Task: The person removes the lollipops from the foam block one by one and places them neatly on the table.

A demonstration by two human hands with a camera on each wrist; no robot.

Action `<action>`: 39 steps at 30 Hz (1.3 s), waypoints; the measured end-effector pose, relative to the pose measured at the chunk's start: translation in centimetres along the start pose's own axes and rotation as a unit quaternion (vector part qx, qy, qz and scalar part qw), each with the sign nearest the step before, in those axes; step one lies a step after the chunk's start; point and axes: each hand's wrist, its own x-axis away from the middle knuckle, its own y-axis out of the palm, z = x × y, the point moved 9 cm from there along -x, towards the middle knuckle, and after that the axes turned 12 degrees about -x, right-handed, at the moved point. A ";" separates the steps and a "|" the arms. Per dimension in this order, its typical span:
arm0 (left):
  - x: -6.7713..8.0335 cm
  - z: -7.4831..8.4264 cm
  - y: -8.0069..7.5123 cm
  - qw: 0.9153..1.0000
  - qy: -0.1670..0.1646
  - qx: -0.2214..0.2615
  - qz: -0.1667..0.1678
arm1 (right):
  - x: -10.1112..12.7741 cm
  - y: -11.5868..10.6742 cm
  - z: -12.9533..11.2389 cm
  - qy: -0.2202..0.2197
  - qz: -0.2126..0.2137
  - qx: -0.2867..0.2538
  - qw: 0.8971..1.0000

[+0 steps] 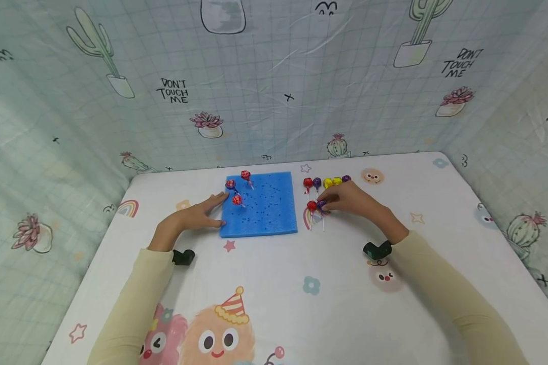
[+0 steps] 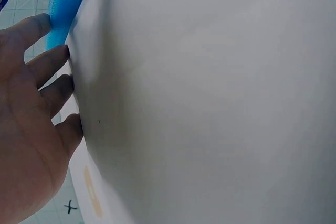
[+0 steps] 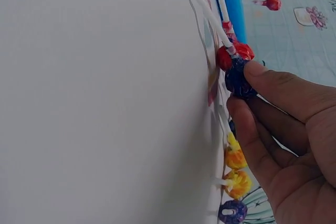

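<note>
A blue foam block (image 1: 269, 208) lies on the table, with three lollipops stuck upright in its left part, among them a red one (image 1: 245, 175). My left hand (image 1: 196, 213) spreads along the block's left side, fingertips and thumb at its edge; in the left wrist view its fingers (image 2: 50, 66) are fairly straight. To the right of the block, my right hand (image 1: 349, 199) pinches the wrapped head of a dark purple lollipop (image 3: 239, 80) between thumb and fingertips. Its white stick points toward the table's front. Beside it is a red lollipop (image 1: 312, 206).
Behind the right hand runs a row of lollipops: a red one (image 1: 307, 182), a purple one (image 1: 317, 182), two yellow ones (image 1: 328, 183) and another purple one (image 1: 346, 178). A patterned cloth (image 1: 265, 101) hangs behind the white table (image 1: 274, 274).
</note>
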 end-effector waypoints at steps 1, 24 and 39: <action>0.0 0.0 0.1 1.000 -0.001 0.001 -0.001 | 0.0 0.2 0.0 0.001 -0.001 -0.001 1.000; 0.1 0.0 -0.1 1.000 -0.003 -0.005 -0.001 | -0.2 1.1 -0.7 -0.004 0.011 0.034 0.999; -0.1 0.0 -0.2 1.000 0.000 -0.005 0.003 | 0.1 1.1 -1.2 0.000 0.000 0.036 0.999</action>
